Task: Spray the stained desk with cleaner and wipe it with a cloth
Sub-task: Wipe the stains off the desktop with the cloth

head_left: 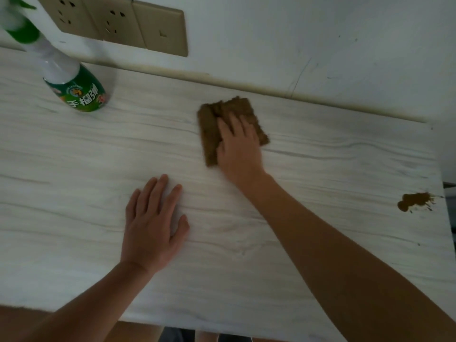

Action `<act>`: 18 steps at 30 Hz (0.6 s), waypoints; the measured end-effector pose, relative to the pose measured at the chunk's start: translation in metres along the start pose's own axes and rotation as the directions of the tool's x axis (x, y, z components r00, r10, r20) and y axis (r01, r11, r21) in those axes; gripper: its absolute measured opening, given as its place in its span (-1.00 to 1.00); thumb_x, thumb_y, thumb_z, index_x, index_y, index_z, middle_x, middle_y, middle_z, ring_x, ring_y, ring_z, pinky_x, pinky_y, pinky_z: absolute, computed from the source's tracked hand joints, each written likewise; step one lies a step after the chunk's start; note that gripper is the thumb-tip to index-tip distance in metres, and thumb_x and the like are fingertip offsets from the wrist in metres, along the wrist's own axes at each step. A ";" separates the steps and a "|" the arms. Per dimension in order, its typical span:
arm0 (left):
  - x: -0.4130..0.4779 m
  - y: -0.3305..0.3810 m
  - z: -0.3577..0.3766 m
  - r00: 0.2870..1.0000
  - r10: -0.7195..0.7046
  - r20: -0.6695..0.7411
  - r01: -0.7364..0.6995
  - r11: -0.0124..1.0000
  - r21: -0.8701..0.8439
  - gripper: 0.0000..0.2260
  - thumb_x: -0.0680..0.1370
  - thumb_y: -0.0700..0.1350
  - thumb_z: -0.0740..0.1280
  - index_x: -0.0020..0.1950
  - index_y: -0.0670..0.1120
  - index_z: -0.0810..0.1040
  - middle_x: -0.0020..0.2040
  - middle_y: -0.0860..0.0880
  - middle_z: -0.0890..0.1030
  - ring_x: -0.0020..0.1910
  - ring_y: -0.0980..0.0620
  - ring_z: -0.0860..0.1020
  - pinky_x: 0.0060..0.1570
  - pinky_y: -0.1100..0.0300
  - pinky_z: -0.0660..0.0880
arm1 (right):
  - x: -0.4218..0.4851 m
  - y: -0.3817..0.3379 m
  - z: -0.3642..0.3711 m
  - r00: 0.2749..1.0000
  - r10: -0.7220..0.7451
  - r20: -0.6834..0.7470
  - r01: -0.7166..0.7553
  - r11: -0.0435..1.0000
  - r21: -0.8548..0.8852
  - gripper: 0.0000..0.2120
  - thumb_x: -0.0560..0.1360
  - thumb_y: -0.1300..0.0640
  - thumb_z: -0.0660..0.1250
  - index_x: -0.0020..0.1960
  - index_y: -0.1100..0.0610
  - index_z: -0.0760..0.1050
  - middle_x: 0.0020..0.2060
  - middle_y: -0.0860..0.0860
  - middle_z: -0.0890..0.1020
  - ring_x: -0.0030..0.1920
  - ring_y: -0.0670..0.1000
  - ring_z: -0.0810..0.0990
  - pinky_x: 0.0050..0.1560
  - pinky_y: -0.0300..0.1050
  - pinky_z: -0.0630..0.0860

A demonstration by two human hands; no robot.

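A brown cloth (212, 129) lies flat on the pale wood-grain desk (320, 243), near the back wall. My right hand (240, 146) presses down on the cloth with straight fingers and covers its near right part. My left hand (153, 225) rests flat on the bare desk, palm down, closer to me and to the left of the cloth. A green and white spray bottle (74, 80) stands at the back left, apart from both hands. A brown stain (414, 201) with small splashes marks the desk near its right edge.
The white wall (320, 45) runs along the desk's back edge and carries a beige socket panel (123, 23) at the upper left. The desk's right edge lies just past the stain, and its front edge runs along the bottom of the view.
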State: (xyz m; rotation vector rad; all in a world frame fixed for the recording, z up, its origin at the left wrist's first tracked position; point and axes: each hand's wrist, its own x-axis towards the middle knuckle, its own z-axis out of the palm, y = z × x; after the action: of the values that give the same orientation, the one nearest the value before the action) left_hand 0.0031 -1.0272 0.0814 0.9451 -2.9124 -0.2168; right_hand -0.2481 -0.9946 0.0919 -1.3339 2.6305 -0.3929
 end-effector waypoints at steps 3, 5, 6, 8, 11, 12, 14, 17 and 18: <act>0.000 0.000 -0.001 1.000 -0.004 0.014 0.004 1.000 0.001 -0.42 0.59 0.15 0.12 0.56 -0.07 0.38 0.61 -0.17 0.29 0.60 -0.21 0.24 0.56 -0.21 0.16 | -0.011 -0.028 0.016 0.986 -0.162 0.025 0.162 0.987 0.010 -0.49 0.60 0.07 0.16 0.54 0.10 0.30 0.54 0.15 0.30 0.55 0.21 0.19 0.56 0.15 0.07; 0.000 0.001 -0.001 1.000 -0.006 0.011 0.006 1.000 -0.002 -0.43 0.58 0.14 0.13 0.55 -0.07 0.38 0.61 -0.17 0.29 0.60 -0.21 0.24 0.55 -0.21 0.16 | -0.010 -0.015 0.015 0.984 -0.175 0.019 0.175 0.985 0.012 -0.50 0.61 0.02 0.13 0.54 0.07 0.32 0.53 0.12 0.33 0.54 0.17 0.23 0.54 0.11 0.13; 0.000 0.001 -0.001 1.000 -0.008 0.008 0.008 1.000 -0.004 -0.43 0.58 0.14 0.13 0.55 -0.07 0.39 0.60 -0.17 0.30 0.59 -0.21 0.24 0.55 -0.21 0.16 | -0.007 -0.003 0.012 0.987 -0.162 0.009 0.161 0.987 0.013 -0.50 0.61 0.00 0.11 0.52 0.07 0.35 0.51 0.11 0.35 0.52 0.17 0.27 0.51 0.10 0.17; 0.000 0.001 -0.001 1.000 -0.008 0.000 0.008 1.000 -0.003 -0.42 0.57 0.14 0.14 0.55 -0.07 0.39 0.60 -0.17 0.30 0.59 -0.21 0.25 0.56 -0.19 0.15 | 0.002 0.027 0.005 0.996 -0.087 -0.037 0.087 0.996 0.007 -0.48 0.59 -0.03 0.07 0.50 0.10 0.39 0.49 0.15 0.39 0.49 0.20 0.33 0.47 0.10 0.25; 0.000 0.001 0.000 1.000 -0.005 -0.012 0.005 1.000 -0.007 -0.43 0.57 0.13 0.15 0.54 -0.08 0.40 0.60 -0.17 0.31 0.59 -0.21 0.26 0.56 -0.18 0.15 | 0.012 0.082 -0.017 0.991 0.115 -0.065 -0.118 0.992 -0.040 -0.48 0.62 -0.01 0.11 0.55 0.08 0.29 0.54 0.16 0.31 0.52 0.19 0.27 0.48 0.06 0.23; 0.000 0.001 0.000 1.000 -0.007 -0.015 0.007 1.000 -0.011 -0.43 0.57 0.13 0.15 0.54 -0.08 0.41 0.59 -0.17 0.32 0.59 -0.21 0.26 0.56 -0.18 0.15 | 0.012 0.101 -0.025 0.981 0.181 -0.069 -0.184 0.982 -0.048 -0.48 0.63 -0.01 0.12 0.57 0.07 0.26 0.56 0.15 0.27 0.53 0.18 0.24 0.49 0.06 0.21; 0.001 0.001 0.000 1.000 -0.008 -0.016 0.007 1.000 -0.017 -0.43 0.57 0.14 0.15 0.53 -0.08 0.41 0.59 -0.17 0.31 0.59 -0.21 0.26 0.55 -0.18 0.14 | 0.005 0.137 -0.039 0.956 0.280 -0.088 -0.284 0.958 -0.045 -0.48 0.65 -0.01 0.10 0.59 0.04 0.20 0.58 0.13 0.21 0.55 0.20 0.20 0.50 0.08 0.17; 0.000 0.003 -0.001 1.000 -0.005 -0.023 0.004 1.000 -0.020 -0.43 0.56 0.13 0.14 0.53 -0.08 0.41 0.59 -0.17 0.32 0.58 -0.22 0.26 0.54 -0.19 0.14 | -0.018 0.166 -0.049 0.926 0.366 -0.097 -0.370 0.929 -0.028 -0.47 0.66 -0.02 0.07 0.60 0.04 0.16 0.59 0.13 0.18 0.56 0.20 0.15 0.53 0.09 0.13; 0.000 0.003 -0.001 1.000 -0.007 -0.029 0.006 1.000 -0.023 -0.43 0.56 0.13 0.14 0.52 -0.09 0.42 0.58 -0.18 0.33 0.57 -0.23 0.27 0.54 -0.19 0.15 | -0.028 0.168 -0.049 0.922 0.376 -0.097 -0.379 0.925 -0.019 -0.47 0.66 -0.01 0.07 0.60 0.05 0.17 0.59 0.14 0.18 0.56 0.21 0.15 0.54 0.09 0.11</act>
State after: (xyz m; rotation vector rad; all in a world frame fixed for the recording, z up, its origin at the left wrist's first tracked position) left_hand 0.0014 -1.0246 0.0832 0.9464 -2.8746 -0.2340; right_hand -0.3735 -0.8693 0.0875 -0.7989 2.8964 -0.3549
